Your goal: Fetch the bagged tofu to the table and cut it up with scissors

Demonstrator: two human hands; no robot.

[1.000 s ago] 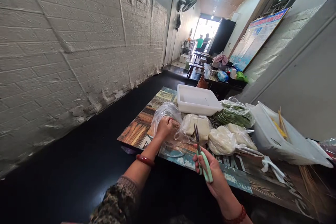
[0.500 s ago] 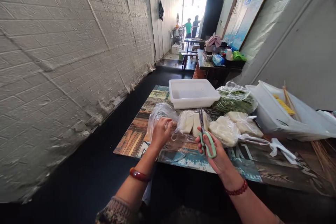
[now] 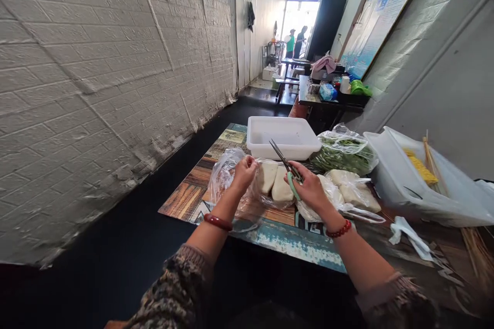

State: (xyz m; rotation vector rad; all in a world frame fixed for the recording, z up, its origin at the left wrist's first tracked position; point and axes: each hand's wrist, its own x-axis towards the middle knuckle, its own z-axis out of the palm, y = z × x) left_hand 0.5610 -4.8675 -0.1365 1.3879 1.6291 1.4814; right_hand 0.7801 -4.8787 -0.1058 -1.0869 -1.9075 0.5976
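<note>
My left hand [image 3: 244,174] is closed, pinching the clear plastic bag [image 3: 223,172] near its upper edge. White blocks of food [image 3: 283,185], their exact kind unclear, lie in clear plastic between my hands. My right hand [image 3: 309,185] grips a pair of scissors [image 3: 283,157] with pale green handles; the blades point up and to the left, over the near side of a white plastic tub [image 3: 281,151]. More bagged white pieces [image 3: 353,190] sit right of my right hand, partly hidden behind it.
A bag of green vegetables [image 3: 345,151] stands beside the tub. Further right are large white bins [image 3: 389,159] holding a yellow item [image 3: 420,165] and sticks. White plastic strips [image 3: 411,236] lie on the wood-patterned table [image 3: 189,187]. Two people [image 3: 295,43] stand by the far doorway.
My right hand has raised the scissors and turned their blades leftward. My left hand has moved up slightly and now pinches the bag. The view has shifted a little.
</note>
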